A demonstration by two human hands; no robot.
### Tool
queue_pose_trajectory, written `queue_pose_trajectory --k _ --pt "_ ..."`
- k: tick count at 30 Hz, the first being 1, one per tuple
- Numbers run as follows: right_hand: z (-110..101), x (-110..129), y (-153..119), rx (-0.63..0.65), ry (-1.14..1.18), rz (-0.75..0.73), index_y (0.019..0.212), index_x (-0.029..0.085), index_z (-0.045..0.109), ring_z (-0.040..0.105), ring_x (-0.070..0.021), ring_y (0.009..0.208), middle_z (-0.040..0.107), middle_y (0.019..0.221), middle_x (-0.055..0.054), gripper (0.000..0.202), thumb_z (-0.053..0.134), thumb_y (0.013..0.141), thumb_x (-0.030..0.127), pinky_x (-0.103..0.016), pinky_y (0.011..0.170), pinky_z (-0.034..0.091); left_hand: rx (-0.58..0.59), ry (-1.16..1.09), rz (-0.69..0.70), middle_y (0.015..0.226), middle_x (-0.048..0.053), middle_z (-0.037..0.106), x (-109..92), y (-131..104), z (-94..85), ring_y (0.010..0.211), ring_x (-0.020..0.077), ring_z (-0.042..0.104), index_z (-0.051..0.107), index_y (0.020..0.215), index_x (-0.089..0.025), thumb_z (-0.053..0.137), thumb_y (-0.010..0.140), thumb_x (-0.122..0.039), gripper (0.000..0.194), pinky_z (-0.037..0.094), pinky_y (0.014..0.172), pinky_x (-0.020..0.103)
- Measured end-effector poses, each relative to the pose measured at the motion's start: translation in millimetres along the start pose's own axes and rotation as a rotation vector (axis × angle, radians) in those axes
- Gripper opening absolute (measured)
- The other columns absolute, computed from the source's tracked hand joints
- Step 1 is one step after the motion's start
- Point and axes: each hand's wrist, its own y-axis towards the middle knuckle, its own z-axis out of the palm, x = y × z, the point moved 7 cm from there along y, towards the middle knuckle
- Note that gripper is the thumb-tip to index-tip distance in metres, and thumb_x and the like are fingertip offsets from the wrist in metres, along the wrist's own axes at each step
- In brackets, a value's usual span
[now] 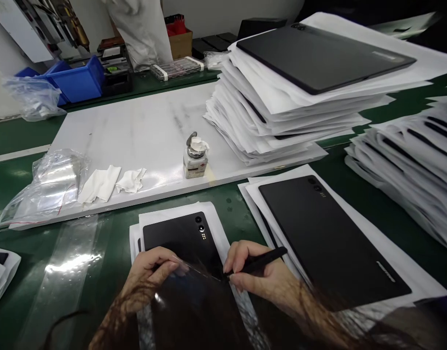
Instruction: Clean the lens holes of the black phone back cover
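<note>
Hands work close together at six o'clock in the view. The left hand (pixel 150 274) pinches the edge of a clear, glossy plastic film sheet (pixel 188 287) between thumb and fingers, lifting it off a flat black tablet back cover with a round camera lens (pixel 181 238). The right hand (pixel 261 279) is clamped on a slim black pointed tool (pixel 261 260), held like a pen, its tip touching the film's corner at the cover's right edge. The cover lies on a few sheets of white paper (pixel 208 214) on the green work surface (pixel 110 253).

At three o'clock from the hands, just beside them, a larger black tablet back panel (pixel 329 238) rests on more white sheets. At twelve o'clock, on a long white marble-look board (pixel 143 126), stands a small white-labelled pump bottle with a metal top (pixel 195 156). At ten o'clock lie two crumpled white wipes (pixel 112 182) and a crinkled clear plastic bag (pixel 50 182).

Farther off, at one o'clock, a tall stack of white paper interleaved with dark panels (pixel 281 112) carries a dark grey panel (pixel 321 56) on top; another such stack (pixel 413 160) sits at three o'clock. At eleven o'clock stand blue plastic bins (pixel 75 78), and behind them a person in a white coat (pixel 143 29).
</note>
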Motion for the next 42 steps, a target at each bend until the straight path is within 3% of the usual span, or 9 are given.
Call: queue_pose_trajectory --k 8,15,22,28,34,42 --pt "3.9 -6.2 -4.1 0.001 0.039 -0.007 0.079 0.028 0.081 0.062 -0.0140 0.054 0.081 0.087 0.000 0.047 0.120 0.080 0.054 -0.036 0.057 0.069 -0.003 0.078 0.040 0.063 0.000 0.078 -5.6 2.3 0.8 0.054 0.0200 0.073 0.075 0.074 -0.024 0.062 0.078 -0.021 0.013 0.059 0.050 0.020" --pt "9.6 11.3 -2.9 0.012 0.013 -0.022 0.080 0.026 0.083 0.073 -0.0168 0.062 0.085 0.091 -0.003 0.046 0.121 0.080 0.051 -0.032 0.060 0.071 -0.018 0.117 0.015 0.065 -0.001 0.078 -1.8 -0.3 -2.5 0.057 0.0187 0.073 0.075 0.074 -0.025 0.062 0.077 -0.018 0.014 0.059 0.054 0.018" --pt "8.1 6.7 -6.0 -0.017 -0.027 -0.010 0.081 0.028 0.083 0.076 -0.0208 0.064 0.087 0.094 -0.005 0.045 0.120 0.079 0.053 -0.038 0.061 0.074 -0.025 0.132 0.026 0.063 0.000 0.078 -4.9 1.0 0.0 0.053 0.0213 0.073 0.075 0.073 -0.025 0.062 0.077 -0.020 0.014 0.060 0.049 0.022" --pt "9.2 4.1 -9.1 -0.008 -0.023 -0.006 0.083 0.028 0.083 0.070 -0.0169 0.060 0.086 0.093 -0.004 0.041 0.115 0.087 0.053 -0.036 0.062 0.073 -0.026 0.151 0.036 0.063 -0.001 0.079 -6.5 1.9 -0.3 0.054 0.0193 0.074 0.074 0.072 -0.025 0.061 0.077 -0.019 0.015 0.059 0.051 0.018" --pt "9.4 4.6 -10.0 -0.006 -0.010 -0.007 0.081 0.029 0.081 0.066 -0.0164 0.057 0.084 0.090 -0.002 0.042 0.117 0.084 0.050 -0.037 0.059 0.072 -0.037 0.144 0.022 0.063 -0.001 0.078 -6.2 0.9 -0.5 0.054 0.0190 0.074 0.075 0.072 -0.024 0.061 0.077 -0.019 0.016 0.059 0.051 0.018" --pt "9.5 4.2 -11.7 -0.004 -0.038 -0.029 0.082 0.028 0.083 0.065 -0.0158 0.059 0.083 0.089 -0.003 0.042 0.116 0.088 0.053 -0.034 0.058 0.069 -0.038 0.140 0.013 0.064 0.000 0.078 -2.3 -0.8 -0.9 0.054 0.0190 0.073 0.075 0.073 -0.023 0.061 0.077 -0.020 0.015 0.059 0.051 0.018"
